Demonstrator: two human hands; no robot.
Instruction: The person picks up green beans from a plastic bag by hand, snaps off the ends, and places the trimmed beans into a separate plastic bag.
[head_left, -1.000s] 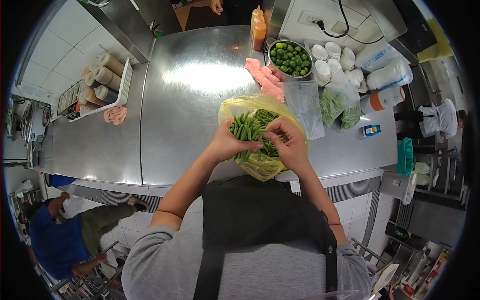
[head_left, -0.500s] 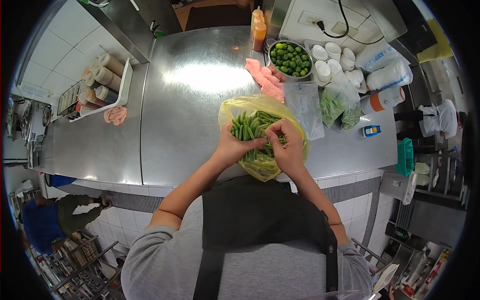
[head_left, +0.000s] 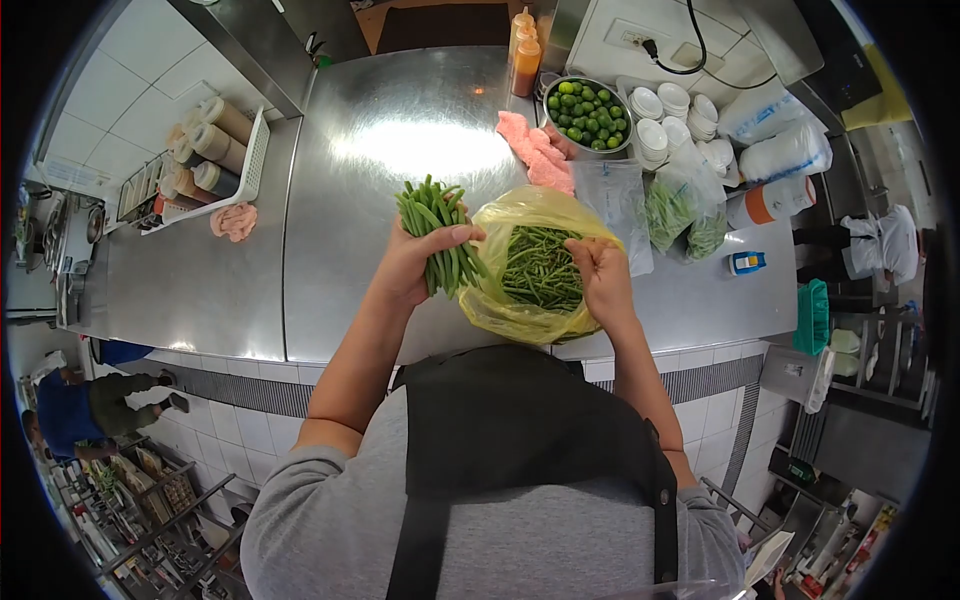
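Clasping a bunch of green beans (head_left: 428,208), the left hand (head_left: 411,258) is hovering beside a yellow plastic bag (head_left: 522,324) of more beans (head_left: 540,265) on the worktop (head_left: 345,240); the right hand (head_left: 603,277) is hanging at its right rim, fingers curled, hold unclear.

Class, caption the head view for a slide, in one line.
Left hand grips a bunch of green beans; right hand is at an open yellow bag holding more.
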